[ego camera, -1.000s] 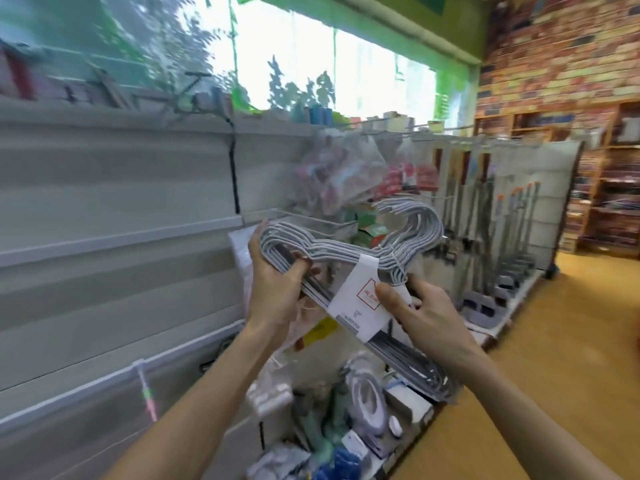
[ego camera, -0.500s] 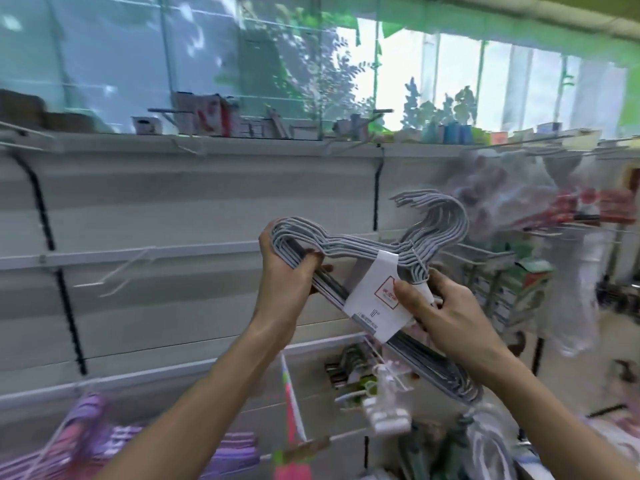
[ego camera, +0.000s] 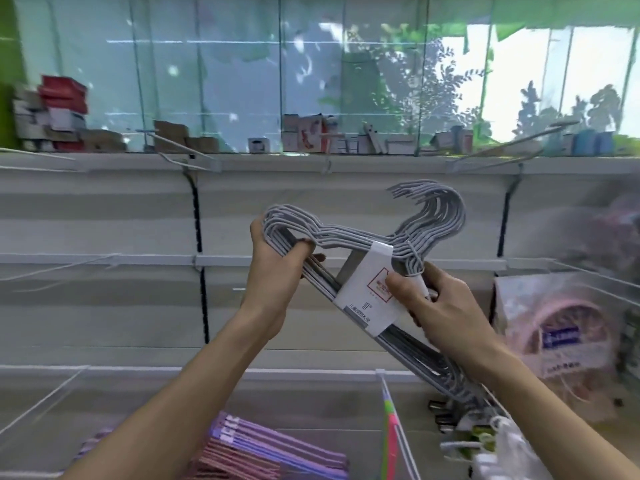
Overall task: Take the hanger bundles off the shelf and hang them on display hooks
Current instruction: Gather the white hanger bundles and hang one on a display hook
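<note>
Hanger bundle point(ego camera: 349, 237), white label point(ego camera: 372, 292) reading "10"

Label point(ego camera: 369, 292) print unreadable; right shelf goods point(ego camera: 620, 233) blurred.

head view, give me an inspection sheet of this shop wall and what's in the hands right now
surface: grey slat wall with rails; bare wire display hooks stick out from it.
job's things: grey hanger bundle with a white paper label, held tilted in front of the wall, hook ends up and to the right, not on any hook.
clutter: purple and pink hanger bundles low down; pink bagged item at right; small boxes along the top ledge.
grippers: left hand grips the bundle's shoulder end; right hand holds it at the label, below the necks.
cables: nothing seen.
surroundings: window behind the ledge, greenery outside.
</note>
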`<act>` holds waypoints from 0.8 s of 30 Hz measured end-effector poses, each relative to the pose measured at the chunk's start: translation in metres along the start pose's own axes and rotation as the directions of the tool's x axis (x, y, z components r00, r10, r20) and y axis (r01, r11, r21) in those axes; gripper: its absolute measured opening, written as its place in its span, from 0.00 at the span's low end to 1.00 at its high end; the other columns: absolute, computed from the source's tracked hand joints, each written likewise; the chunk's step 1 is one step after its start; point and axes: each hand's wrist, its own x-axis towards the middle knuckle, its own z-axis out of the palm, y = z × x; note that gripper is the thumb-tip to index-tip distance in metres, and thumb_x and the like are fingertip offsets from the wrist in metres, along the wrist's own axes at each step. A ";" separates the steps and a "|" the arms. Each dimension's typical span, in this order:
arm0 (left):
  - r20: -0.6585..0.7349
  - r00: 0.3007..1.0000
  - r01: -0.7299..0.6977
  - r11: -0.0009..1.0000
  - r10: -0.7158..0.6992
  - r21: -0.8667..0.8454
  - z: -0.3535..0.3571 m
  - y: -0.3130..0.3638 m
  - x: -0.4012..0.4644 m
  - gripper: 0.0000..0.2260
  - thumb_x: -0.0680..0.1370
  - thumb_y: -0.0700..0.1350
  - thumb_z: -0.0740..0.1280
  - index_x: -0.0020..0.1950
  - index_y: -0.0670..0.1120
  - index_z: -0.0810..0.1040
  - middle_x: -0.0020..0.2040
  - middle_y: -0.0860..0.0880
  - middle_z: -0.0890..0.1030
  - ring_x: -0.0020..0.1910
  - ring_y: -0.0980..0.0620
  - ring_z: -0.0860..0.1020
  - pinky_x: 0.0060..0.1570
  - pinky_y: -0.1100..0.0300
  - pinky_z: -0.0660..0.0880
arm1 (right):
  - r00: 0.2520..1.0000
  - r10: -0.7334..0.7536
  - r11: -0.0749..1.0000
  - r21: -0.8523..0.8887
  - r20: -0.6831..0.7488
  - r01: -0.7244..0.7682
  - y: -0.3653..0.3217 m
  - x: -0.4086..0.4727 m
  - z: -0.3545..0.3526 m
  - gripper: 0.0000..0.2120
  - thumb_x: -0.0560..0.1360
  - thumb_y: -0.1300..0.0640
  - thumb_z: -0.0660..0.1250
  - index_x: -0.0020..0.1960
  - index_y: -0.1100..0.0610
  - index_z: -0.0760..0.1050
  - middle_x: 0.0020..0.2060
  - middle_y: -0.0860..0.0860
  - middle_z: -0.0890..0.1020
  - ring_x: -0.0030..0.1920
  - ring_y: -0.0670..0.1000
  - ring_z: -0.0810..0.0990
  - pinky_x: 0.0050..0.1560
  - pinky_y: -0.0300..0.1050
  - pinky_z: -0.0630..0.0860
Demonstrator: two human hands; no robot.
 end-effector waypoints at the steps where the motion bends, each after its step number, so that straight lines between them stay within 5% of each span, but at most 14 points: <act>1: -0.008 1.000 -0.006 1.000 0.006 0.012 -0.011 0.003 0.005 0.18 0.80 0.36 0.66 0.66 0.51 0.67 0.57 0.46 0.82 0.50 0.40 0.84 0.54 0.42 0.81 | 1.000 -0.009 1.000 0.015 0.012 0.009 -0.004 0.006 0.011 0.06 0.77 0.50 0.69 0.53 0.49 0.78 0.28 0.32 0.80 0.30 0.34 0.77 0.28 0.27 0.69; 5: -0.057 0.998 -0.017 1.000 0.018 0.017 -0.052 0.016 0.025 0.15 0.80 0.37 0.66 0.63 0.50 0.68 0.56 0.46 0.83 0.47 0.42 0.85 0.57 0.38 0.78 | 0.995 -0.084 0.995 0.052 0.062 0.081 -0.023 0.029 0.050 0.15 0.73 0.42 0.69 0.55 0.48 0.80 0.41 0.33 0.84 0.41 0.34 0.82 0.37 0.28 0.73; 8: -0.110 0.993 -0.029 1.000 0.030 0.004 -0.081 0.020 0.037 0.17 0.80 0.37 0.66 0.65 0.51 0.67 0.57 0.45 0.83 0.47 0.43 0.85 0.55 0.38 0.79 | 0.988 -0.113 0.993 0.048 0.107 0.109 -0.030 0.048 0.079 0.23 0.69 0.36 0.68 0.60 0.46 0.79 0.50 0.38 0.85 0.50 0.39 0.83 0.51 0.37 0.78; 13: -0.171 0.985 -0.016 0.999 0.010 -0.036 -0.126 0.014 0.064 0.17 0.80 0.37 0.66 0.64 0.51 0.67 0.58 0.43 0.82 0.49 0.40 0.85 0.53 0.42 0.81 | 0.975 -0.138 0.990 0.014 0.174 0.138 -0.040 0.082 0.123 0.29 0.67 0.30 0.66 0.61 0.45 0.78 0.51 0.39 0.85 0.52 0.41 0.83 0.57 0.48 0.79; 16: -0.213 0.977 -0.003 0.994 -0.020 -0.107 -0.152 0.010 0.085 0.17 0.79 0.35 0.66 0.62 0.52 0.68 0.58 0.42 0.82 0.50 0.39 0.84 0.51 0.44 0.81 | 0.966 -0.128 0.991 -0.001 0.226 0.132 -0.048 0.108 0.148 0.29 0.67 0.30 0.66 0.61 0.46 0.78 0.49 0.40 0.86 0.49 0.40 0.84 0.54 0.44 0.80; 20: -0.255 0.965 0.027 0.988 -0.065 -0.151 -0.186 0.004 0.117 0.19 0.79 0.33 0.64 0.67 0.48 0.66 0.55 0.41 0.81 0.50 0.38 0.84 0.52 0.42 0.81 | 0.958 -0.115 0.992 -0.017 0.264 0.124 -0.057 0.143 0.180 0.19 0.73 0.36 0.68 0.57 0.46 0.79 0.43 0.39 0.86 0.39 0.34 0.82 0.34 0.27 0.72; 24: -0.243 0.961 0.098 0.983 -0.134 -0.157 -0.215 -0.003 0.148 0.19 0.79 0.34 0.63 0.67 0.47 0.65 0.44 0.42 0.78 0.46 0.38 0.81 0.46 0.44 0.82 | 0.959 -0.094 0.991 -0.065 0.267 0.116 -0.060 0.177 0.211 0.15 0.73 0.36 0.69 0.52 0.46 0.81 0.37 0.41 0.84 0.28 0.36 0.75 0.28 0.33 0.67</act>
